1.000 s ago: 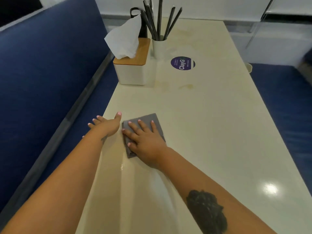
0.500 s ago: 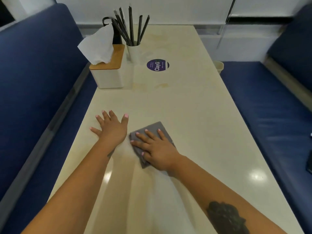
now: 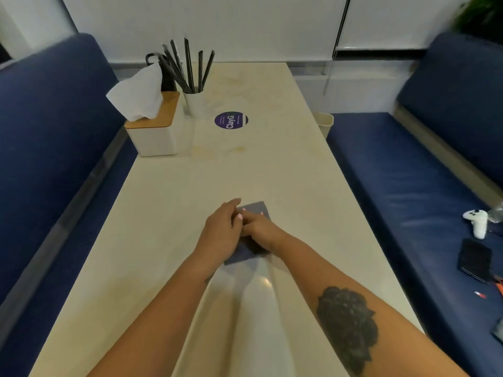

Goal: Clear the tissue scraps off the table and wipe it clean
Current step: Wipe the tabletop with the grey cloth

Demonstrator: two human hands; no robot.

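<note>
With both hands, my left hand (image 3: 221,235) and right hand (image 3: 260,227), flat on the cloth (image 3: 255,209), I judge I'm mid-wipe; next, sweep the table (image 3: 272,172) further.

A: State the camera position.
B: One head-worn wide-angle camera, above the near end of the long cream rectangular table (image 3: 272,172), facing forward and down along its length.
A: Range?
B: Close. Both forearms enter from the bottom edge; the hands sit mid-frame. The white tissue box with wooden lid (image 3: 153,131) lies far left.
A: Lateral coverage?
B: The blue padded bench on the left (image 3: 49,148) and the blue padded bench on the right (image 3: 424,170) both show, bowed by the lens.
A: Shared coverage?
B: Single view; no overlap applies.
</note>
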